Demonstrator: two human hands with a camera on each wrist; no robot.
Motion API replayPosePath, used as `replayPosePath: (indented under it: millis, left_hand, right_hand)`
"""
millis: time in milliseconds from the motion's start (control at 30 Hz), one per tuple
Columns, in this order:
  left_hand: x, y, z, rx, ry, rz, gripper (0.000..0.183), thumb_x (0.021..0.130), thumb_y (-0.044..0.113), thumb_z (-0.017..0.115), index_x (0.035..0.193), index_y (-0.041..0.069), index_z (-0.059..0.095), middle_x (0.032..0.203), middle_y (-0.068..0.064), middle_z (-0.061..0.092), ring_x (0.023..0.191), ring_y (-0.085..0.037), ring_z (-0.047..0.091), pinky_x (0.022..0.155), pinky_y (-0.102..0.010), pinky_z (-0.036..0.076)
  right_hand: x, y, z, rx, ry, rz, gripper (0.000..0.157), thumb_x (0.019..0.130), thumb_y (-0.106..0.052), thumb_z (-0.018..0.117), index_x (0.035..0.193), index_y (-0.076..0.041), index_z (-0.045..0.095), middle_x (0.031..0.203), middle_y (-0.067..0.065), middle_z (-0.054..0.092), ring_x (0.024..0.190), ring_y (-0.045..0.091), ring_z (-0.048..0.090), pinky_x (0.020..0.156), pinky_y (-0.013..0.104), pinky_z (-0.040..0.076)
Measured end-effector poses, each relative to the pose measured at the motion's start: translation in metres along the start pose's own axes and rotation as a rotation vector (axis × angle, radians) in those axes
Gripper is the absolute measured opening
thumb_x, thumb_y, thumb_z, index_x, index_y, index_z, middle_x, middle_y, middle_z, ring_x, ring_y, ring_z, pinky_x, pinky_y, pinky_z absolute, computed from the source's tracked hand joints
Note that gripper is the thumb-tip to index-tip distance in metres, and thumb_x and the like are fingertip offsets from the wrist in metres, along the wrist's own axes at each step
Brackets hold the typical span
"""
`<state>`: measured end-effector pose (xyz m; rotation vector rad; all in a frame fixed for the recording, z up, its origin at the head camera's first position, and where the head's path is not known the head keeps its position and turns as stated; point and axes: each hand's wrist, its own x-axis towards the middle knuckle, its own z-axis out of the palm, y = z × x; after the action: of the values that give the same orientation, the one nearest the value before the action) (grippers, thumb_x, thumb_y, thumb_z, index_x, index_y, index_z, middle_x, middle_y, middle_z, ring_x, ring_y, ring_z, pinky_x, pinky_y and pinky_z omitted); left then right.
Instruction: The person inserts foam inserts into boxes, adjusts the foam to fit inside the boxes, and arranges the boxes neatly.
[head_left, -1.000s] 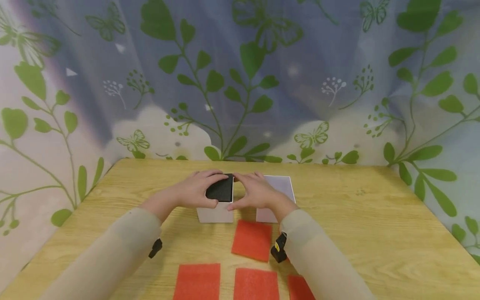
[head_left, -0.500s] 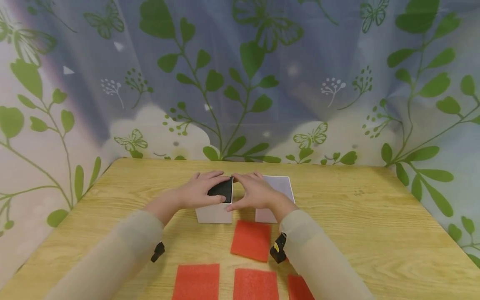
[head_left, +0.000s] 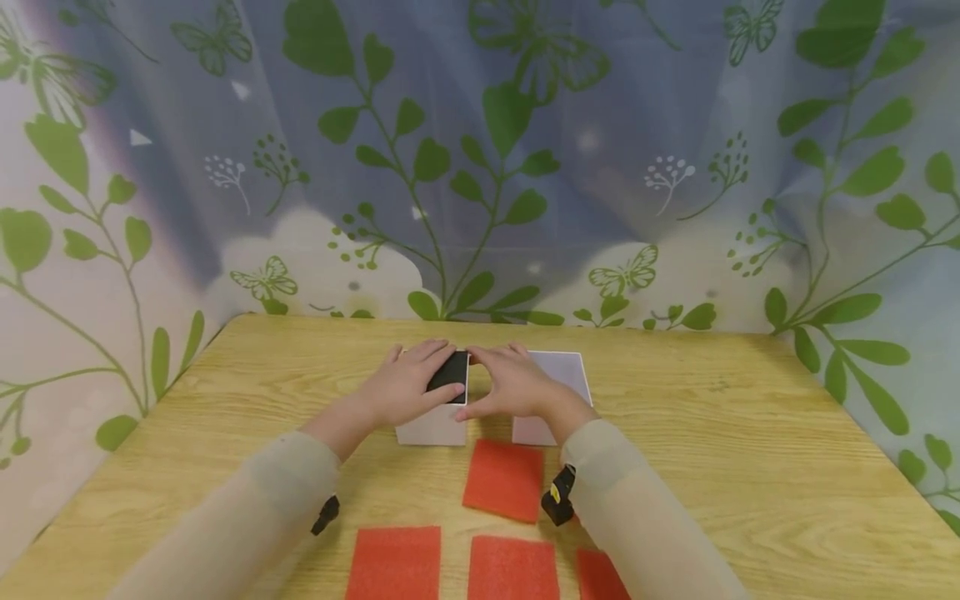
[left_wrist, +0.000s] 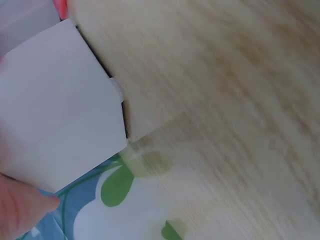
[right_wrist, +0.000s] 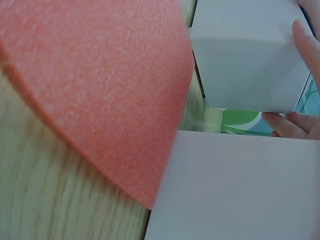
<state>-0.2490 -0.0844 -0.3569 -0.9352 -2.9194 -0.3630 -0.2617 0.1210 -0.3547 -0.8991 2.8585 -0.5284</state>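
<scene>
A white box (head_left: 431, 427) with a flat black square top (head_left: 450, 379) edged in white stands near the middle of the table. My left hand (head_left: 405, 387) lies across that black top, covering its left part, with the thumb along the near edge. My right hand (head_left: 513, 387) holds the box's right side, thumb at the near corner and fingers at the far one. In the right wrist view my right fingertips (right_wrist: 285, 125) show at the box's far edge. Beneath my right hand stands a second box (head_left: 562, 375), pale lilac with a white rim, partly hidden by the hand and wrist.
A red square (head_left: 504, 482) lies just in front of the boxes. Nearer me lie more red squares (head_left: 393, 565), one partly under my right sleeve. A patterned curtain (head_left: 480, 167) hangs behind the wooden table (head_left: 712, 467).
My left hand has shifted to the right over the black top, covering more of it, its thumb now near the right corner. My right hand and the boxes stay about where they were.
</scene>
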Motion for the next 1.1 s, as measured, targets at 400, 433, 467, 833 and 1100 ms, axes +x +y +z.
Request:
replayPosePath:
  millis: [400,433,467,833,1100]
  left_hand:
    - [-0.009,0.005,0.003,0.087,0.056,0.032,0.075,0.093,0.060,0.033,0.147,0.007,0.029,0.150,-0.013,0.025,0.139,-0.025,0.020,0.107,-0.057,0.016]
    - [-0.011,0.008,0.004,0.105,0.044,0.035,0.078,0.092,0.063,0.031,0.147,0.007,0.027,0.152,-0.012,0.023,0.139,-0.025,0.018,0.108,-0.055,0.016]
    - [-0.011,0.010,0.005,0.130,0.028,0.040,0.081,0.091,0.065,0.028,0.148,0.007,0.024,0.152,-0.012,0.020,0.140,-0.024,0.015,0.109,-0.053,0.017]
    - [-0.008,0.028,0.015,0.288,-0.026,0.021,0.092,0.086,0.074,0.021,0.149,0.007,0.020,0.154,-0.009,0.016,0.141,-0.022,0.014,0.110,-0.046,0.018]
    - [-0.011,0.031,0.012,0.276,-0.032,0.025,0.091,0.086,0.072,0.022,0.148,0.005,0.021,0.154,-0.010,0.017,0.140,-0.023,0.015,0.110,-0.046,0.020]
  right_hand:
    - [0.002,-0.001,0.002,0.026,0.003,-0.023,0.099,0.069,-0.063,0.070,0.145,-0.012,0.032,0.136,-0.001,0.049,0.129,0.018,0.039,0.111,0.046,0.006]
    - [0.002,-0.001,0.002,0.021,0.000,-0.030,0.098,0.070,-0.062,0.070,0.145,-0.012,0.032,0.136,-0.001,0.049,0.129,0.019,0.039,0.111,0.047,0.006]
    - [0.002,-0.001,0.002,0.016,0.000,-0.034,0.097,0.071,-0.061,0.070,0.145,-0.012,0.032,0.136,0.000,0.049,0.130,0.020,0.038,0.111,0.047,0.006]
    - [-0.001,0.001,0.000,0.002,-0.008,-0.028,0.094,0.077,-0.054,0.069,0.147,-0.010,0.026,0.139,0.001,0.046,0.133,0.021,0.033,0.111,0.049,0.004]
    - [0.000,0.003,0.001,0.010,-0.002,-0.048,0.094,0.076,-0.054,0.069,0.147,-0.008,0.027,0.139,0.003,0.046,0.132,0.021,0.034,0.111,0.049,0.005]
